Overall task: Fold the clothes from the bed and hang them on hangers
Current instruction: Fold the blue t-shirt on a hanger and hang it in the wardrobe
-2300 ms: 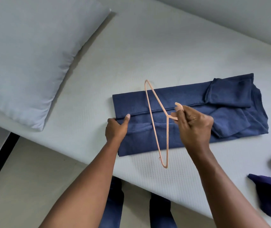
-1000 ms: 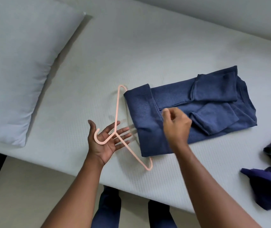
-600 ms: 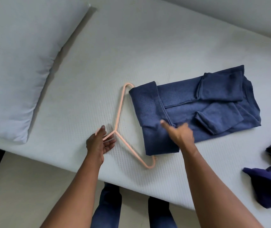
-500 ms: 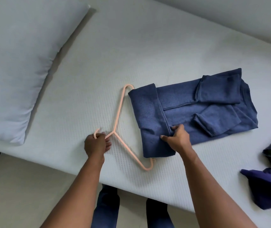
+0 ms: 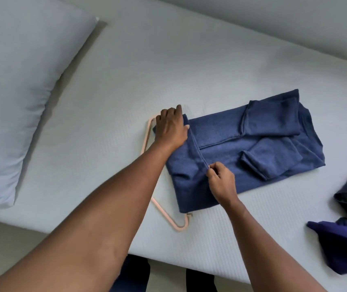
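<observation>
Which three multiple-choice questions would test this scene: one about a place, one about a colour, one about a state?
1. Where is the pillow relative to the blue garment?
A. left of it
B. right of it
C. on top of it

2. What colour is the hanger?
A. green
B. peach
C. black

3. What is the right hand doing?
A. hanging open in the air
B. holding the hanger
C. pinching the garment's folded edge

Answers:
1 A, the pillow fills the picture's left side.
2 B, its peach bars show beside the garment.
3 C, thumb and fingers close on the flap's edge.
</observation>
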### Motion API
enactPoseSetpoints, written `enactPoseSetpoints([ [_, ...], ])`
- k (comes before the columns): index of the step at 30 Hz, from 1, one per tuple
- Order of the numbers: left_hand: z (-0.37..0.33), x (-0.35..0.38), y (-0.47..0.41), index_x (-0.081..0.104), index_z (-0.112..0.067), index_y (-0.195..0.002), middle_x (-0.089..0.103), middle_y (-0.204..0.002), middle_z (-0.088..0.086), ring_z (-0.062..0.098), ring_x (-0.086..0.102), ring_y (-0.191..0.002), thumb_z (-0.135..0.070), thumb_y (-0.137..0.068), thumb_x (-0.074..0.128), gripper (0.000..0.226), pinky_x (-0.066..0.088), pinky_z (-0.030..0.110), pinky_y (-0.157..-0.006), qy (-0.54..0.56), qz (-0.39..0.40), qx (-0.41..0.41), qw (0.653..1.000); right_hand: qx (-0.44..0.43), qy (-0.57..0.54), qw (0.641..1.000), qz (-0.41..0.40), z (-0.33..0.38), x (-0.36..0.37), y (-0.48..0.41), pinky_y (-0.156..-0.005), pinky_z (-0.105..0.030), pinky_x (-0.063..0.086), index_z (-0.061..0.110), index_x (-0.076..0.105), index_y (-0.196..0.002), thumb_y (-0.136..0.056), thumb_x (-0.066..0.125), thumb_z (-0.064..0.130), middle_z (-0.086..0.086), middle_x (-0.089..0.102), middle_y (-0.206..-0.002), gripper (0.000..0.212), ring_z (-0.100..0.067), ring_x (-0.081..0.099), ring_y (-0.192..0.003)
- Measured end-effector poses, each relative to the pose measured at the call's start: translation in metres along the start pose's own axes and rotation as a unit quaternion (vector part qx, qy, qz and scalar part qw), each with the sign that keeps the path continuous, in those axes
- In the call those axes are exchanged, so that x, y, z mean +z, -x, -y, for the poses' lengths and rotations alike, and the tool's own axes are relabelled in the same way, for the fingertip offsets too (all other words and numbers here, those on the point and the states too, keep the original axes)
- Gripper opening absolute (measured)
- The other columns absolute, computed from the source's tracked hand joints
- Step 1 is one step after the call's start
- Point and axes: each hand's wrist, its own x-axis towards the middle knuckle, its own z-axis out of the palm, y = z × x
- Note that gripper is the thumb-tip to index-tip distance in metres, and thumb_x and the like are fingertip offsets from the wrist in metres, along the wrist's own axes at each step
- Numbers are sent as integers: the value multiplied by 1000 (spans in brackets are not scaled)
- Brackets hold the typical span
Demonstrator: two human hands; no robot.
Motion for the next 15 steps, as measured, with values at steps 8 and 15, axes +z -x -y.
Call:
enactPoseSetpoints([
  [8, 10, 12, -27, 80, -22, -100, 75, -97, 2, 22, 67, -98, -9, -85, 75, 21, 53, 36, -91, 148, 42, 76, 985, -23, -45, 999, -7, 14, 12, -18, -82, -40, 53, 35, 49, -133, -90, 68, 56, 6, 68, -90, 52, -17, 66, -91],
  [15, 38, 1, -3, 67, -20, -125, 71, -108, -1, 22, 59, -106, -27, -90, 74, 36, 47, 35, -94, 176, -153, -20, 972, -14, -27, 999, 31, 38, 18, -58, -82, -33, 53, 34, 58, -118, -81, 69, 77, 12, 67, -95, 58, -10, 64, -90],
])
